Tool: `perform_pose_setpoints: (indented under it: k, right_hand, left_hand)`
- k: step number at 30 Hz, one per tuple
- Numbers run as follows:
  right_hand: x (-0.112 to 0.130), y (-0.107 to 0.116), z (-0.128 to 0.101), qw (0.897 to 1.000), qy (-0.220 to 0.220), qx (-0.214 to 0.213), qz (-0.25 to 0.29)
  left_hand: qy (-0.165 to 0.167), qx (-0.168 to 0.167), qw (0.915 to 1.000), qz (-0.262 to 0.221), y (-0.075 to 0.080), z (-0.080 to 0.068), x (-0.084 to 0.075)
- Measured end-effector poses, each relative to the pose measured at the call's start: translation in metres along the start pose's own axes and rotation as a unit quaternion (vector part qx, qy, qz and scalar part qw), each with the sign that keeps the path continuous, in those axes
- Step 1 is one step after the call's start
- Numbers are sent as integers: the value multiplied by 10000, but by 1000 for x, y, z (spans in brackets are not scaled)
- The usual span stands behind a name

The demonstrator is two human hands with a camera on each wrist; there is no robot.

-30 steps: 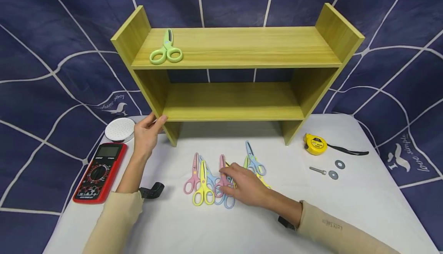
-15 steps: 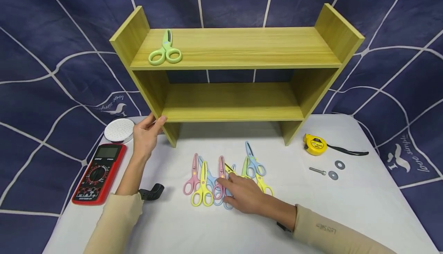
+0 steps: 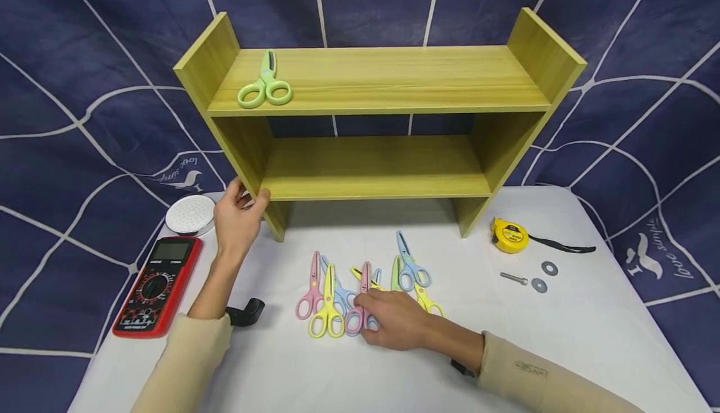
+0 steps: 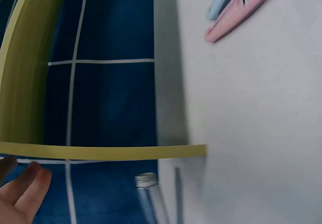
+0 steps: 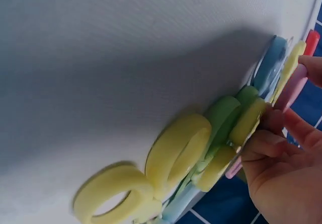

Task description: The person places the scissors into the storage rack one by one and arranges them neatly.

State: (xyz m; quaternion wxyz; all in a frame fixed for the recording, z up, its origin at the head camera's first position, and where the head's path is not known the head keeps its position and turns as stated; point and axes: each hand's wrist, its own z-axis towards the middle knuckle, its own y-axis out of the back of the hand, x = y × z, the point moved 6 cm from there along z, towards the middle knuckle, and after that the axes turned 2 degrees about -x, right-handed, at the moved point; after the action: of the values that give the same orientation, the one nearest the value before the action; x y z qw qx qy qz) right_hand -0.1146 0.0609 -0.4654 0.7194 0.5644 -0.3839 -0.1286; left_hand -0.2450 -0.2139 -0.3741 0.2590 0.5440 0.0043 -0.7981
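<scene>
My left hand (image 3: 236, 222) grips the lower left side panel of a two-tier wooden shelf (image 3: 377, 188), its thumb at the panel's front edge. In the left wrist view, fingers (image 4: 32, 189) show beside that panel. On the white table, my right hand (image 3: 396, 319) pinches a handle of pink scissors (image 3: 365, 275) with thumb and fingers. Yellow scissors (image 3: 329, 300) and another pink pair (image 3: 314, 285) lie to the left of it. Blue scissors (image 3: 407, 260) overlap green and yellow pairs to its right. Green scissors (image 3: 267, 82) rest on the top shelf's left end.
At the left are a red multimeter (image 3: 154, 285) and a white shower head (image 3: 190, 214). A yellow tape measure (image 3: 509, 235), a bolt (image 3: 513, 278) and two washers (image 3: 549, 268) lie at the right. Blue cloth (image 3: 382, 7) hangs behind the shelf.
The pink scissors have shifted slightly right and toward me with my right hand, whose fingers have closed in on the handle. My left hand stays at the shelf panel.
</scene>
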Motion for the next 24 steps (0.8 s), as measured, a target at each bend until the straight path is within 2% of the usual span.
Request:
perform_pose_setpoints:
  k: [1, 3, 4, 8, 11, 15, 20, 24]
  right_hand:
    - [0, 1, -1, 10000, 28, -28, 49]
    - [2, 5, -2, 9998, 106, -115, 126]
    - [4, 9, -3, 9996, 150, -179, 145]
    - [14, 28, -3, 9979, 340, -513, 221]
    - [23, 49, -2, 9934, 542, -984, 230]
    - [37, 80, 0, 9777, 982, -1826, 319]
    - [52, 122, -1, 9507, 1494, -2689, 389]
    - [58, 162, -1, 9279, 1671, -3292, 523]
  left_hand:
    - [-157, -39, 9996, 219, 0, 1, -4]
    - [-368, -75, 9987, 357, -1, 2, -9]
    - [-399, -86, 9987, 294, -1, 2, -10]
    - [-269, -73, 9994, -210, 2, -4, -29]
    - [-181, -55, 9986, -485, 4, -8, -44]
    - [-208, -106, 9980, -590, 5, -7, -42]
    - [-255, -124, 9979, -576, 5, -7, -41]
    - [-375, -155, 9984, -382, 3, -8, -41]
